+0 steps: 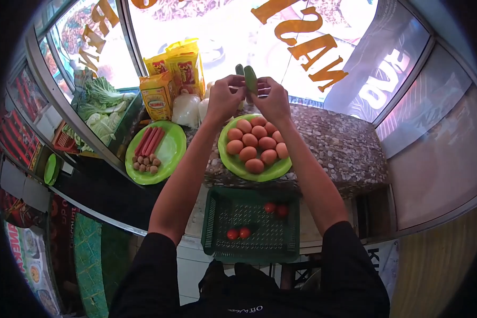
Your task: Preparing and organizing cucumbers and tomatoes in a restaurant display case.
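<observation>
Both my hands are raised close together beyond a green plate (225, 159) piled with brown eggs (249, 140). Between them stand upright green vegetables that look like cucumbers (250, 79). My right hand (273, 99) has its fingers on the nearer one. My left hand (225, 97) is at the other one, its fingertips partly hidden behind it. Left of my left forearm, a second green plate (171, 153) bears red sausages (149, 141) and small meatballs (146, 163). Below the eggs, a dark green plastic basket (254, 254) holds several red tomatoes (238, 233).
Yellow packets (157, 95) and white filled plastic bags (186, 108) stand behind the plates. Leafy cabbages (103, 95) fill a green crate (129, 113) at the left. A lettered glass window (230, 35) borders the pebbled stone counter (326, 147); a metal-framed partition stands on the right.
</observation>
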Tool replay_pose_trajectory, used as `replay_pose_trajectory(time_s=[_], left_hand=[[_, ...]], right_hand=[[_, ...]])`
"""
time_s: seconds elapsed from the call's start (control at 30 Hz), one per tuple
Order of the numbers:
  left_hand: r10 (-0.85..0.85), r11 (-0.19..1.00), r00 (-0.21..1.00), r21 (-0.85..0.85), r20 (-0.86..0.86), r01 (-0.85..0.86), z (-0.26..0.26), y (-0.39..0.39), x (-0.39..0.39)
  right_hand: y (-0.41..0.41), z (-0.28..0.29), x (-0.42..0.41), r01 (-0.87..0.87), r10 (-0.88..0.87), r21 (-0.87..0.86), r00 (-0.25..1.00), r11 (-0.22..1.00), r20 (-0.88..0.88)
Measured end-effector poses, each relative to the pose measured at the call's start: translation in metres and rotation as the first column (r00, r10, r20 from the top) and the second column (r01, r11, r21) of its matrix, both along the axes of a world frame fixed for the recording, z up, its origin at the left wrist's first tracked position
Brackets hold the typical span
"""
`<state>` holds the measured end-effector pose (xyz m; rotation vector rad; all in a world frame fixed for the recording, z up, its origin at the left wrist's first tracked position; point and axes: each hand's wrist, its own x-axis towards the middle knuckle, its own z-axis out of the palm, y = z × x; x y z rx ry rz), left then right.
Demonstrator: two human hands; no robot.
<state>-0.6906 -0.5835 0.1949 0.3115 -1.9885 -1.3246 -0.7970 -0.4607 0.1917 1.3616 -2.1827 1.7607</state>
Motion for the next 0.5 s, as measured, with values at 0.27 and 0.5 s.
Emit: replay_pose_trajectory(time_s=[0.27,0.5], left_hand=[[0.087,0.985,0.973,-0.166,0.213,-0.052,-0.044,-0.029,-0.060],[0.084,0.986,0.951,-0.166,0.298,-0.035,-0.067,-0.037,-0.062]], right_hand=[[-0.043,-0.055,-0.067,0.072,-0.076,0.197,0.997,0.978,0.013],[-0.055,-0.078,-0.067,0.078,-0.097,0.254,0.993,0.964,0.061]])
